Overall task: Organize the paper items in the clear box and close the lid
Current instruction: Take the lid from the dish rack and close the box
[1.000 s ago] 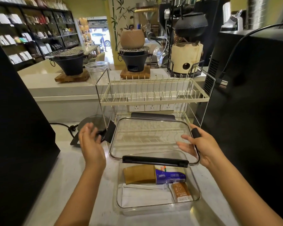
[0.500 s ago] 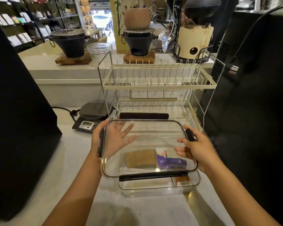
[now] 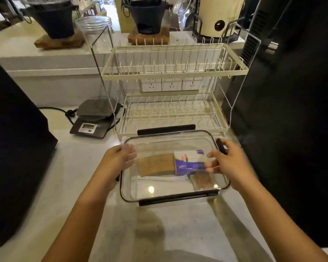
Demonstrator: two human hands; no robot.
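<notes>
Gripping the clear lid (image 3: 170,140) at both short edges: left hand (image 3: 115,163) cupped, right hand (image 3: 225,161) curled by one black latch (image 3: 220,145). Lying over one clear box (image 3: 221,194) holding four paper items, on counter (image 3: 68,186).

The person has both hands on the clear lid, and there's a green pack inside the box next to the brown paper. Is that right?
Not quite. The pack is purple and white, not green, as the head view shows through the clear lid. The rest holds: the left hand and right hand are on the lid's sides, and the pack lies next to the brown paper in the box.
</notes>
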